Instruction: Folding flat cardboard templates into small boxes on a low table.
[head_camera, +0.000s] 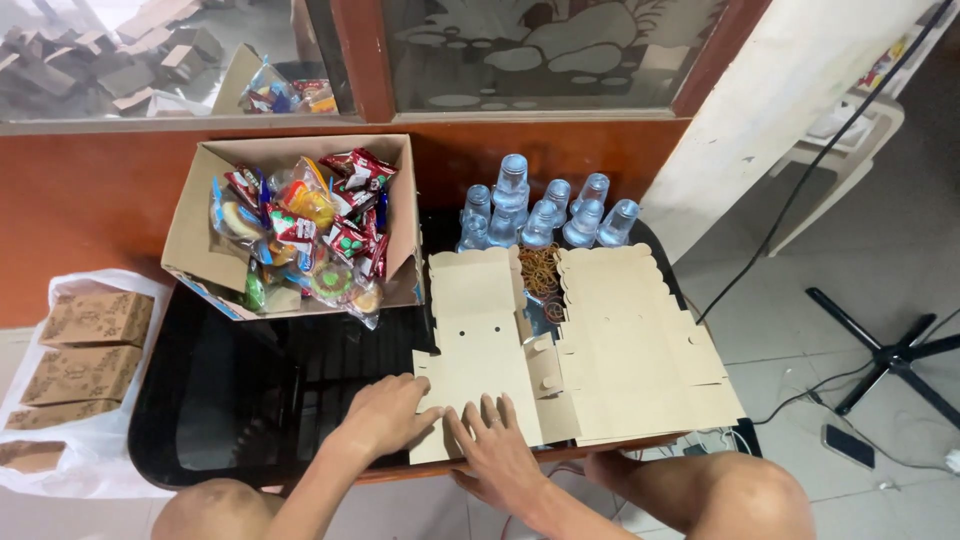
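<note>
Both my hands lie flat on the near end of an unfolded cardboard box blank (480, 340), pressing it down on the black surface (250, 400) so it stays put. My left hand (385, 415) covers the blank's lower left corner, fingers spread, nothing closed in its grip. My right hand (495, 450) rests just beside it with the fingers fanned across the bottom edge, its grip wide and empty too; a ring shows on one finger.

A second flat blank (640, 350) lies touching the first on the right, its scalloped flaps pointing away from me. Between the two, at the far end, sits a small heap of rubber bands (540, 270), handy to either side. Behind them stands a cluster of sealed plastic water cups (540, 215), stacked in twos I think, though the angle makes that hard to be sure of.

To the far left an open carton (200, 200) is piled with wrapped snacks (310, 230). On the floor at left, folded printed boxes (90, 345) rest in a white plastic bag (60, 470).
</note>
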